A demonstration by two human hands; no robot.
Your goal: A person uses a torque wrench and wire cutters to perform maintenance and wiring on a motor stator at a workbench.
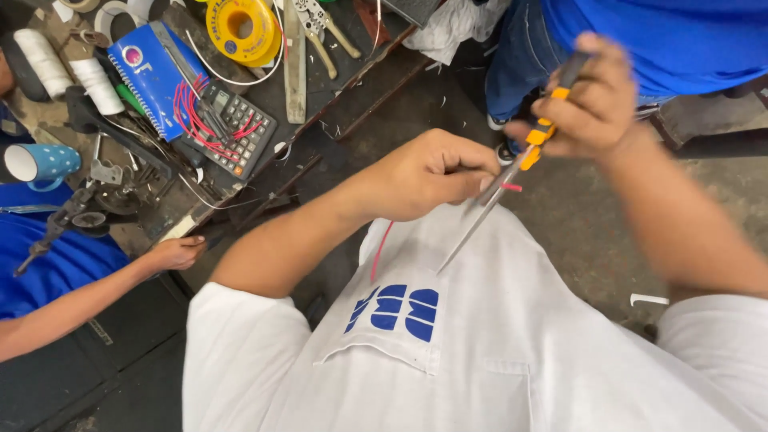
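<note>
Red wire pinched in left hand; right hand grips utility knife, blade apparently slanting across it.

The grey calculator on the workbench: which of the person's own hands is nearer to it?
Left. The left hand pinches a thin red wire at centre, right of the calculator. The right hand, gripping a yellow utility knife, is farther right.
</note>
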